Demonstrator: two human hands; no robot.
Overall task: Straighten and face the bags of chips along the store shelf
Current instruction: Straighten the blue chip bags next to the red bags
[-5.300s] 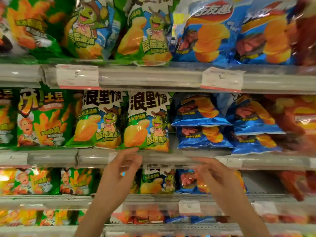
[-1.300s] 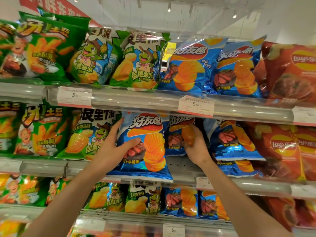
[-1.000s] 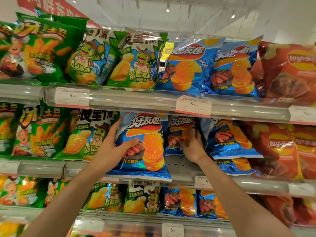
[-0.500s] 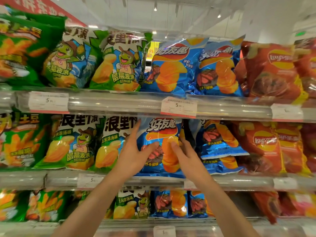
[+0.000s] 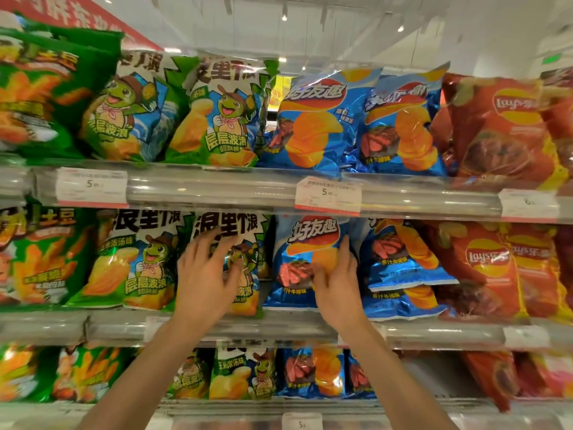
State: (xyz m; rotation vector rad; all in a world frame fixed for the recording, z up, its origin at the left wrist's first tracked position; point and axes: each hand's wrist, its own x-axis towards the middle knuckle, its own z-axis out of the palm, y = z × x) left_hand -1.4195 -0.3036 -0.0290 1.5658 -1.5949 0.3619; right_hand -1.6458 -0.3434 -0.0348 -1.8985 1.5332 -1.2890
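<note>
A blue bag of chips (image 5: 305,259) stands upright at the front of the middle shelf (image 5: 279,324), its printed face turned outward. The right hand (image 5: 336,280) is on it: the fingers run up the bag's right edge and the thumb lies across the front near the picture of the chips, so the hand has the bag's right side in a light grip. Just to the left stands a green bag of chips (image 5: 229,259) with a cartoon turtle on it, also upright and facing out. The left hand (image 5: 206,274) lies over the front of this green bag with fingers spread and only slightly bent, the fingertips touching the upper half of the bag; it presses on the bag and does not wrap round it. The two hands are near each other, one on each of the neighbouring bags, and the blue bag sits between them, touching the green one along its left edge.

Right of the blue bag, more blue bags (image 5: 403,265) lie tilted and stacked, one lower than the other. Further right stand red bags (image 5: 490,268). Left of the green bag is another turtle bag (image 5: 136,259), then green bags with orange sticks (image 5: 40,259). A price tag (image 5: 328,195) hangs on the rail of the top shelf, above the blue bag.
</note>
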